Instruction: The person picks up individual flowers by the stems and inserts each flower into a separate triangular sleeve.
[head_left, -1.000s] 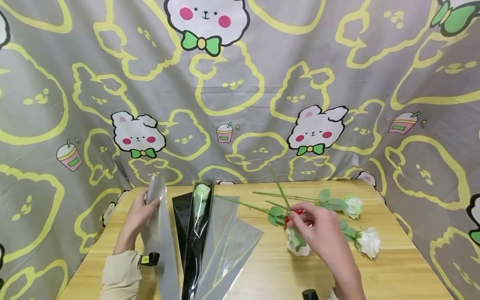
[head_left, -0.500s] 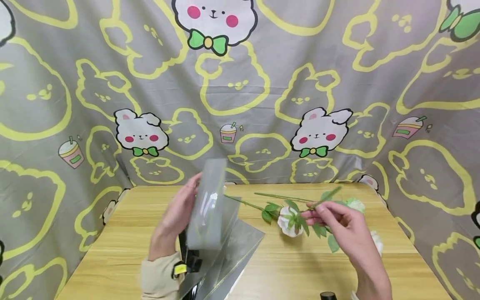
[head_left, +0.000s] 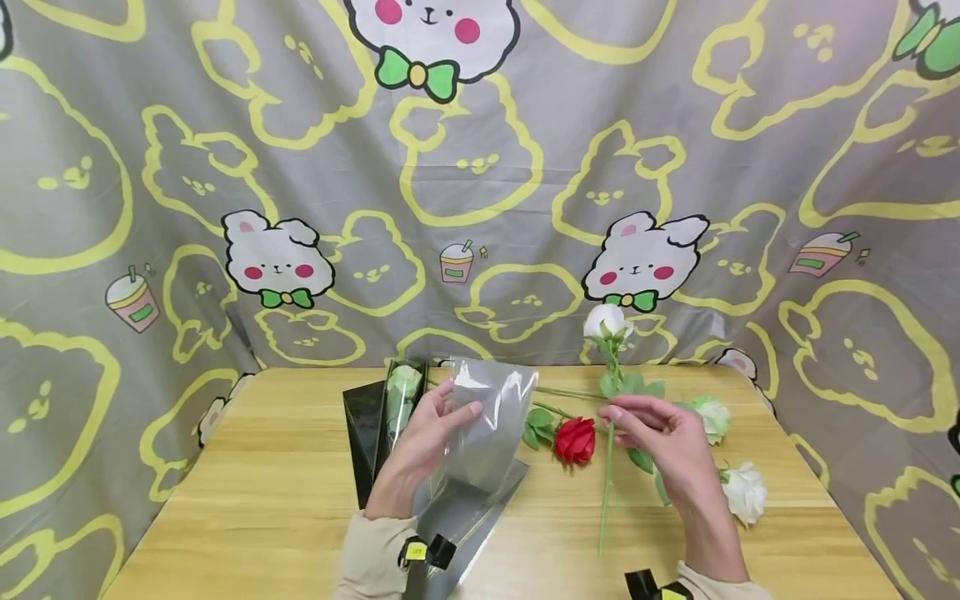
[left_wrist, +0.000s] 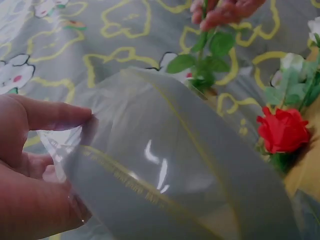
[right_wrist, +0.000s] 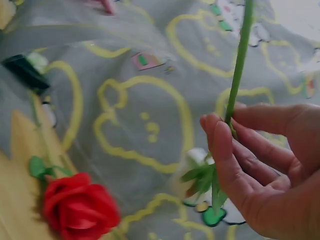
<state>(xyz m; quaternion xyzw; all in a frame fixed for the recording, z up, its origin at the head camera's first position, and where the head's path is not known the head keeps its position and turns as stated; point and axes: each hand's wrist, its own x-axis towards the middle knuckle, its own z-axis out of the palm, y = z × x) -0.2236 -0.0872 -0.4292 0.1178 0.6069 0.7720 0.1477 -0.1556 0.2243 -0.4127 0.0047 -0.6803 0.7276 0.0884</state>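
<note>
My left hand (head_left: 420, 442) pinches the side of a grey clear-fronted flower sleeve (head_left: 491, 417) with gold lines, held up over the table. In the left wrist view the sleeve (left_wrist: 165, 165) spreads wide, thumb and fingers at its edge. My right hand (head_left: 663, 433) pinches the green stem (head_left: 607, 483) of a white rose (head_left: 606, 323), which stands upright, bloom on top and stem end down. The right wrist view shows thumb and fingertips on that stem (right_wrist: 240, 65). Rose and sleeve are apart. Left of the right hand lies a red rose (head_left: 574, 440).
A black sleeve (head_left: 365, 433) and a pale green rose (head_left: 403, 387) in a black-edged sleeve lie left of centre. More grey sleeves (head_left: 480, 517) lie beneath my left hand. At right rest a greenish-white rose (head_left: 711, 417) and another white rose (head_left: 745, 493). A patterned curtain (head_left: 510, 208) hangs behind.
My left hand lifted the grey sleeve from the left side and carried it right, over the other sleeves. The white rose in my right hand turned from bloom down to bloom up, uncovering the red rose.
</note>
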